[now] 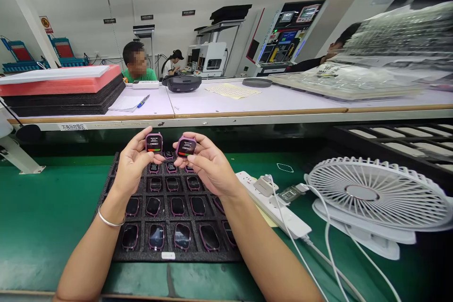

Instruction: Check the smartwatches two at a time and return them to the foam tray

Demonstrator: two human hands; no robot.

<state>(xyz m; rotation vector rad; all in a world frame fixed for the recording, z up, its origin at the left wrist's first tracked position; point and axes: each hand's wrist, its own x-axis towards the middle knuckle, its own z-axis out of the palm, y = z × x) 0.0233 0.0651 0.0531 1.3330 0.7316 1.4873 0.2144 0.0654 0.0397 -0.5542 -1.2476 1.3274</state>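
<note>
My left hand [132, 163] holds a purple smartwatch body [154, 142] upright, its lit screen facing me. My right hand [207, 163] pinches a second purple watch body [186, 146], also lit and tilted a little to the left. Both are held above the far end of a black foam tray [116, 252] on the green mat. The tray's pockets hold several dark-screened purple watch bodies [177, 206] in rows. A silver bangle is on my left wrist.
A white power strip [283, 212] with plugs and white cables lies right of the tray, beside a white desk fan [375, 198] lying tilted. Behind runs a raised white shelf [247, 104] with stacked foam sheets, paper, a pen and plastic trays. Other people sit beyond it.
</note>
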